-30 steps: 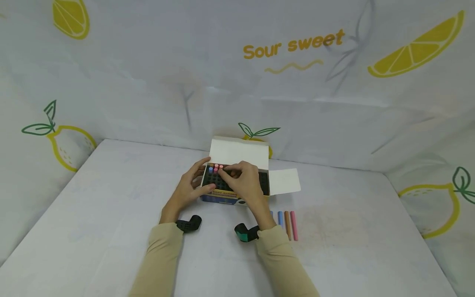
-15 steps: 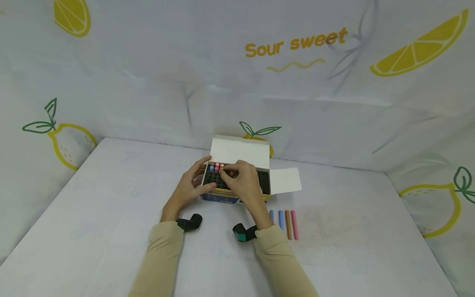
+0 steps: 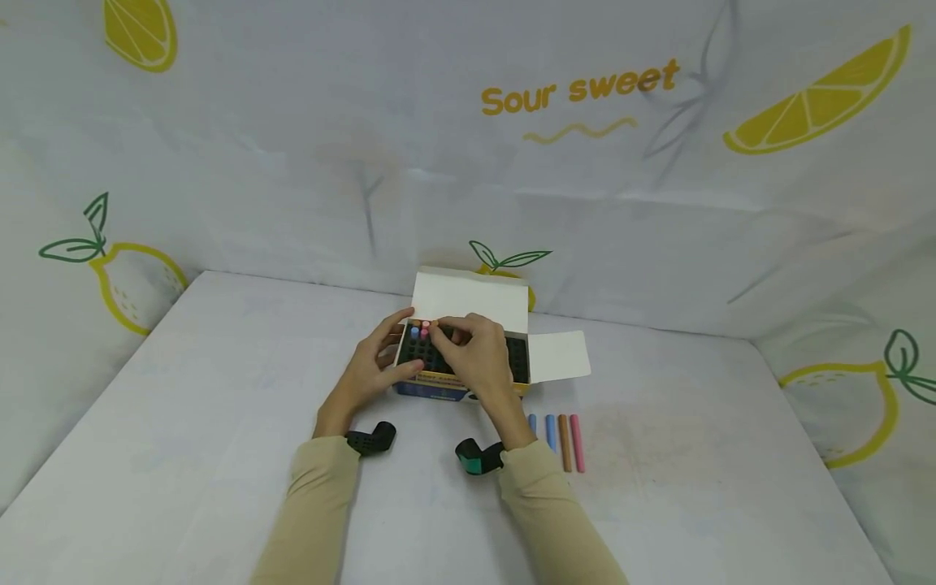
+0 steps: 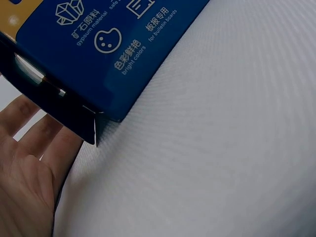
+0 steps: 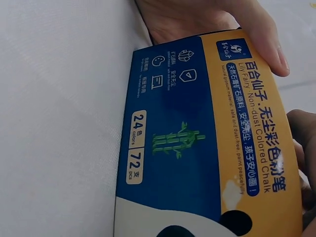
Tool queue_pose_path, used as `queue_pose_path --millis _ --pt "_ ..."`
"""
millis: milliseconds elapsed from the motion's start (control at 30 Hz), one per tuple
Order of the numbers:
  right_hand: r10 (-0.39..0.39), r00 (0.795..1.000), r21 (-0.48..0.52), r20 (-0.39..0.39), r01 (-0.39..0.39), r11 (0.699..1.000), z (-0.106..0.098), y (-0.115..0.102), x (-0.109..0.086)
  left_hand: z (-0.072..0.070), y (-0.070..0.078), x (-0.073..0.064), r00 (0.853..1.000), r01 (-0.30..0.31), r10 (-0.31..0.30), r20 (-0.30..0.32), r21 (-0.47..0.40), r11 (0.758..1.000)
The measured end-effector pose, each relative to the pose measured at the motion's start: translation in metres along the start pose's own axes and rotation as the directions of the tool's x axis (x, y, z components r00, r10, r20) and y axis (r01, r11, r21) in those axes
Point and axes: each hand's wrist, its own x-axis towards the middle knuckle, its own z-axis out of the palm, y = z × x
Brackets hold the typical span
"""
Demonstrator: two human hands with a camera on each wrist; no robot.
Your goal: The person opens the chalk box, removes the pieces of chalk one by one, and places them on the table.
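An open chalk box (image 3: 439,390), blue and yellow and marked as colored chalk, stands on the table with a black holed insert (image 3: 417,354) inside. Several chalk sticks stand upright at the insert's back left, including a blue stick (image 3: 414,333) and a pink stick (image 3: 424,334). My left hand (image 3: 366,372) grips the box's left end, its thumb over the front edge. Over the insert, my right hand (image 3: 478,353) pinches a chalk stick beside the others; fingers mostly cover it. In the right wrist view the printed box front faces the camera, largely hiding the right hand.
The box's white lid (image 3: 471,299) is raised at the back, and a white side flap (image 3: 559,356) sticks out right. Several loose chalk sticks, among them a brown stick (image 3: 565,443) and a pink stick (image 3: 578,443), lie in a row by the right wrist. A lemon-printed cloth hangs behind.
The right hand's fingertips shift slightly toward the back of the insert and now cover more of the chalk end. The left hand and the box stay in place.
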Motion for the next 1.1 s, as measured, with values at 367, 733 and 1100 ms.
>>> queue_pose_path --millis 367,733,1100 --pt "-0.011 1.0 -0.016 0.001 0.011 1.0 0.001 -0.002 0.003 0.0 0.003 0.001 1.0 -0.018 0.018 0.005 -0.008 1.0" --pt "-0.045 0.997 0.039 -0.055 0.047 0.998 -0.001 -0.005 0.004 0.0 0.002 0.001 1.0 -0.006 0.006 0.003 -0.008 1.0" --pt "-0.057 0.992 0.103 -0.108 0.068 0.992 -0.009 -0.012 0.006 0.0 0.004 -0.001 1.0 0.014 -0.014 -0.004 0.012 1.0"
